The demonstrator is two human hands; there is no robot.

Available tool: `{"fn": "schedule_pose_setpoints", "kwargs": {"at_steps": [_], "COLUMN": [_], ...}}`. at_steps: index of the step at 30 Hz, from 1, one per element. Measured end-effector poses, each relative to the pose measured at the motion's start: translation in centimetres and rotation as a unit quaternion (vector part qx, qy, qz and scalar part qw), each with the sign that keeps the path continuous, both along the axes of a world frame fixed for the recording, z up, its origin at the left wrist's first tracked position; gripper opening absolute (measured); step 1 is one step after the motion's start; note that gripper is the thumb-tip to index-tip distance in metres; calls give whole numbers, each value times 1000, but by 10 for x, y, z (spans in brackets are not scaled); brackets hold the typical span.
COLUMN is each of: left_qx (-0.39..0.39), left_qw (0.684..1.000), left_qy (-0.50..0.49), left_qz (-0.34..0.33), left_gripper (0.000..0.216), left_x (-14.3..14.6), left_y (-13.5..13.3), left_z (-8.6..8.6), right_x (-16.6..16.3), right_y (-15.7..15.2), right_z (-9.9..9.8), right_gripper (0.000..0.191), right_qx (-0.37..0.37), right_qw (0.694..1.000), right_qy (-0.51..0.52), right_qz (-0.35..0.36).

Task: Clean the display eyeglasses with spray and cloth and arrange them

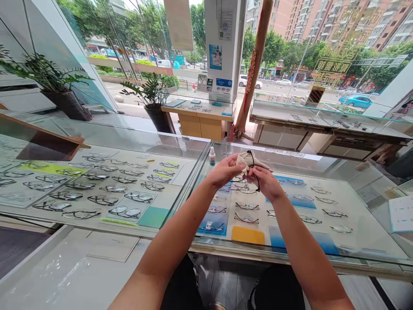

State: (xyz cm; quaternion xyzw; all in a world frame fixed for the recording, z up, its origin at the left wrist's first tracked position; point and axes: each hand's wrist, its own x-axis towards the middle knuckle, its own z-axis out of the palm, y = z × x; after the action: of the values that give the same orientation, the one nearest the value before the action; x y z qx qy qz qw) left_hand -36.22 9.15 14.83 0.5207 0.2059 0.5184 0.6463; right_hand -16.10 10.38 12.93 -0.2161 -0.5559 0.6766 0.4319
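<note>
Head view: a pair of black-rimmed glasses (255,173) is held up in both hands over a glass counter (355,181), near its far edge. The left hand (226,170) is closed, with its fingers pinched on a pale cloth (245,158) that is bunched against the upper part of the glasses. The right hand (266,183) is closed too, and the frame is gripped between its thumb and fingers from the right side; the dark rim is seen curving down past the knuckles. The two hands are nearly touching, with the cloth and glasses between them. A small bottle (212,156) with a blue cap is stood upright on the counter just left of the left hand. Rows of display frames (247,206) are laid out under the glass directly below the hands. A potted plant (155,97) is placed on the floor well beyond the counter.
</note>
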Motion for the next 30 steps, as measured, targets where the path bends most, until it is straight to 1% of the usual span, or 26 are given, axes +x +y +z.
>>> {"fn": "schedule_pose_setpoints", "kwargs": {"at_steps": [2, 4, 6, 9, 11, 13, 14, 18, 20, 22, 24, 28, 30], "left_qx": [20, 33, 32, 20, 17, 17, 16, 2, -14, -23, -21, -14, -8], "left_qw": [1000, 999, 998, 994, 991, 992, 993, 1000, 1000, 999, 999, 995, 992], "left_qy": [2, 4, 8, 17, 18, 12, 9, -9, -22, -26, -18, 17, 36], "left_qz": [2, 19, 53, 108, 131, 128, 115, 24, 5, 9, 28, 98, 123], "left_gripper": [47, 49, 52, 52, 53, 56, 57, 52, 52, 54, 53, 52, 53], "left_x": [4, 9, 14, 21, 22, 21, 20, 13, 13, 15, 18, 22, 22], "left_y": [0, 0, 0, 1, 2, 4, 4, 3, 2, 0, -1, -1, 0], "left_z": [-1, -3, -5, -10, -13, -13, -12, -6, -5, -6, -8, -13, -14], "right_x": [-1, -3, -4, -6, -6, -5, -5, -2, -1, -1, -2, -3, -4], "right_y": [0, -1, 0, 1, 2, 2, 2, 2, 2, 3, 4, 5, 4], "right_z": [-1, -4, -7, -13, -15, -15, -14, -7, -5, -6, -10, -17, -18], "right_gripper": [37, 41, 43, 40, 38, 37, 38, 37, 38, 41, 44, 41, 40], "right_qx": [11, 18, 26, 50, 59, 60, 57, 31, 14, 8, 17, 48, 58], "right_qw": [1000, 999, 998, 997, 995, 995, 996, 999, 1000, 1000, 999, 996, 994], "right_qy": [-19, -38, -49, -61, -73, -76, -70, -21, -11, -20, -38, -76, -91], "right_qz": [8, 12, 15, 23, 29, 26, 22, -6, -10, -3, 9, 23, 26]}}
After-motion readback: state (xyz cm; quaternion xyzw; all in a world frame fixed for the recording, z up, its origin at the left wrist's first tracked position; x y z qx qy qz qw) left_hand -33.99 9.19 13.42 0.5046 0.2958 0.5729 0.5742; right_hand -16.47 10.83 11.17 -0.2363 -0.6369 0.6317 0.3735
